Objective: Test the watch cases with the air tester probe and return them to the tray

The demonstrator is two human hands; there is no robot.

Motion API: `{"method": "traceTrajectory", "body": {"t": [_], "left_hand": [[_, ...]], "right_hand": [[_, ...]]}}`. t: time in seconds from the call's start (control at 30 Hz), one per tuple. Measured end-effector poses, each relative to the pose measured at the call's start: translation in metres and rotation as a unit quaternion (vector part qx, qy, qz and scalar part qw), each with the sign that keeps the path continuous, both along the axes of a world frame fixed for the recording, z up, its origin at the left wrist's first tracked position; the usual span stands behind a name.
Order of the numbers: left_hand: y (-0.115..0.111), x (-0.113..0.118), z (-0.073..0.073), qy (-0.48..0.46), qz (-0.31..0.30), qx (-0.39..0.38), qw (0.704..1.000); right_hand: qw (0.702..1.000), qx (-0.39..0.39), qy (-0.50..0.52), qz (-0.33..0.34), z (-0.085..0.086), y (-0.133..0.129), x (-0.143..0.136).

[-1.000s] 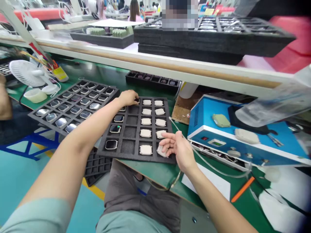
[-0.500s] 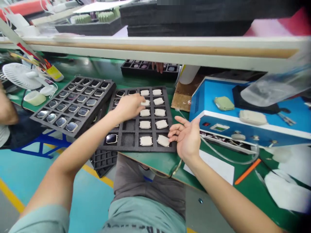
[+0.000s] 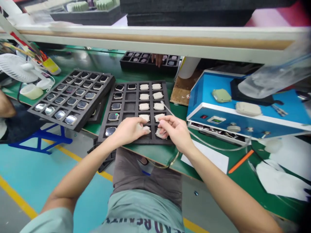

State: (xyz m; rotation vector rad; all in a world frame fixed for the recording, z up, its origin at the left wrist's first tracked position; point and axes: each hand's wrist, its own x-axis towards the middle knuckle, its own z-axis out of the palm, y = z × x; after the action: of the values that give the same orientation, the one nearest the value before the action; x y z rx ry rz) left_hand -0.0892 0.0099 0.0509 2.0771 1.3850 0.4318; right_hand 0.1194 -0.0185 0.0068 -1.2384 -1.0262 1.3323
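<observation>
My left hand (image 3: 131,130) pinches a beige watch-shaped piece (image 3: 146,130) over the front row of the black compartment tray (image 3: 103,131). Beside it, my right hand (image 3: 177,132) has its fingers closed above the front-right compartment; what they hold is hidden. A clear tube (image 3: 169,110) with a white end passes behind that hand. Beige pieces (image 3: 144,106) fill much of the two right columns, with dark-faced watches (image 3: 116,106) in the left column. The second column has a watch at the back and bare compartments in front of it.
A second tray of watches (image 3: 80,92) is at the left, near a white fan (image 3: 17,68). The blue machine (image 3: 218,113) stands at the right, with paper (image 3: 206,157) and an orange strip (image 3: 240,161) before it. Another person's hand (image 3: 157,60) is over the far tray (image 3: 136,64).
My left hand has moved towards me, from the tray's back half to its front row. My right hand has closed and shifted left over the tray. The tube's white end has moved left.
</observation>
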Motion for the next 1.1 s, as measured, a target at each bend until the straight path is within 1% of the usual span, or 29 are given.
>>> {"method": "traceTrajectory", "body": {"t": [0.03,0.07,0.13,0.17,0.23,0.33,0.5,0.6,0.7,0.8,0.97,1.03,1.1], "left_hand": [[-0.001,-0.001,-0.001,-0.079,0.044,-0.029,0.995],[-0.003,0.0,-0.003,-0.157,0.085,-0.067,0.982],[-0.006,0.003,-0.005,-0.277,0.142,-0.144,0.939],[-0.007,0.006,-0.007,-0.313,0.158,-0.168,0.921],[-0.008,0.012,-0.009,-0.347,0.17,-0.185,0.903],[-0.007,0.017,-0.013,-0.349,0.174,-0.185,0.902],[-0.005,0.015,-0.016,-0.322,0.172,-0.158,0.917],[-0.008,0.015,-0.015,-0.324,0.168,-0.143,0.92],[-0.013,0.017,-0.013,-0.336,0.166,-0.137,0.917],[-0.017,0.018,-0.01,-0.341,0.167,-0.137,0.915],[-0.031,0.024,-0.009,-0.347,0.18,-0.129,0.912],[-0.04,0.027,-0.009,-0.343,0.193,-0.107,0.913],[-0.046,0.027,-0.008,-0.335,0.217,-0.075,0.914]], "right_hand": [[1.0,0.011,-0.024,0.015,-0.002,-0.001,-0.001],[0.998,0.027,-0.048,0.029,-0.003,-0.001,-0.001],[0.993,0.066,-0.09,0.049,-0.005,-0.003,-0.002],[0.989,0.085,-0.106,0.053,-0.005,-0.004,-0.003],[0.985,0.106,-0.127,0.057,-0.003,-0.005,-0.003],[0.982,0.112,-0.139,0.06,0.0,-0.005,-0.002],[0.982,0.111,-0.144,0.057,0.003,-0.004,0.0],[0.979,0.115,-0.155,0.068,0.002,-0.004,0.001],[0.977,0.115,-0.168,0.071,0.0,-0.006,0.001],[0.98,0.101,-0.16,0.067,-0.004,-0.008,0.001],[0.982,0.074,-0.151,0.088,-0.012,-0.01,-0.001],[0.983,0.061,-0.149,0.084,-0.012,-0.009,-0.001],[0.986,0.048,-0.149,0.062,-0.009,-0.007,0.0]]}}
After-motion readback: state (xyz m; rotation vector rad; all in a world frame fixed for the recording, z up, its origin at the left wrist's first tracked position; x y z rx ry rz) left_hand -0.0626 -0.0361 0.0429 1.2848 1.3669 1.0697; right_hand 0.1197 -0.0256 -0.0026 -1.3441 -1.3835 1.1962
